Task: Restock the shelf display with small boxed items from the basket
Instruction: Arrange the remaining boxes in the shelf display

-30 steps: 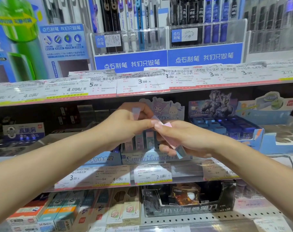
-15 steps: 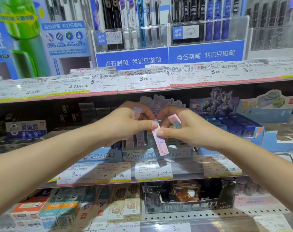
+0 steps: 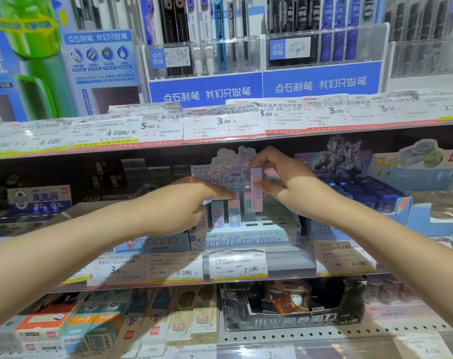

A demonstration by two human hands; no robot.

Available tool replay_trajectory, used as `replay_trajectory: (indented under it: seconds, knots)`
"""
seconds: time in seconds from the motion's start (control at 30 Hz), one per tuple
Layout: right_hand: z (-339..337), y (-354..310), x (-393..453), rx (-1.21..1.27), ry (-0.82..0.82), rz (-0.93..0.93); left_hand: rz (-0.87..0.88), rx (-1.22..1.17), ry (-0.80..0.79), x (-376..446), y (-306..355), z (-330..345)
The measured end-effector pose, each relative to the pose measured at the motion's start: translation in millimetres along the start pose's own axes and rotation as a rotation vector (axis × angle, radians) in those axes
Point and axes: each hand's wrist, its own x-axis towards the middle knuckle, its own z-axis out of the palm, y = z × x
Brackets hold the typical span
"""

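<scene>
Store shelving (image 3: 220, 141) (price tags along edges) under a pen rack (image 3: 321, 81).

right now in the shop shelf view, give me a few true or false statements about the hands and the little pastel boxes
1. The right hand holds a slim pink-and-lilac box upright. True.
2. The left hand rests on the lower shelf's pencil boxes. False: it reaches the pastel boxes standing in the pale blue cardboard display tray.
3. The tray is completely full. False: empty slots show on its right side.
4. The price tag below the tray reads 2.0. True.
</scene>
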Motion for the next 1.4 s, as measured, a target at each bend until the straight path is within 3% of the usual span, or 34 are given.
replay_trajectory:
  seconds: [0.53, 0.9, 1.2, 1.3, 1.4]
  knots:
    - [12, 1, -4, 0.125, 0.003, -0.031, -0.011, -0.016, -0.078, 8, -6, -8]
    - [14, 5, -5, -0.061, 0.043, -0.104, -0.015, -0.022, -0.12, 7, -8, -11]
    - [11, -3, -7, -0.04, -0.073, -0.037, -0.017, 0.0, -0.102, 6, -6, -11]
    - [4, -11, -8, 0.168, -0.129, 0.195, -0.013, -0.04, -0.088, 5, -3, -12]
    - [0, -18, -9, 0.785, -0.138, 0.45, -0.046, -0.071, -0.023, 6, -3, -8]
